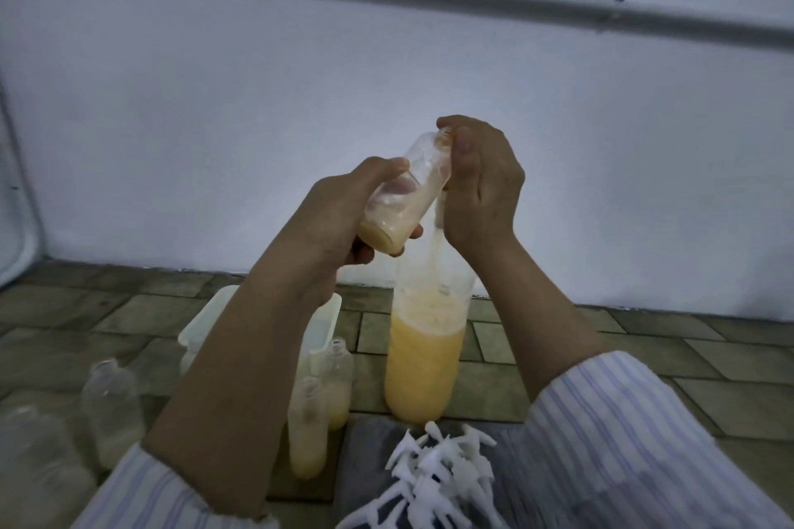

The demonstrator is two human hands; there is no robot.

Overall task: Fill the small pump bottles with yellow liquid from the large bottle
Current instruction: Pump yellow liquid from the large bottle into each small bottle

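left hand (343,219) grips clear small bottle (408,193) | right hand (477,185) pinches its neck

1 large bottle (423,361), 5 small bottles (404,195), 1 tub (206,324), 2 hands (477,185), pump-head pile (442,472)

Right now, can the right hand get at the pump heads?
Probably not yet: the right hand grips the small bottle's neck. Once it lets go, the pump heads lie uncovered below it.
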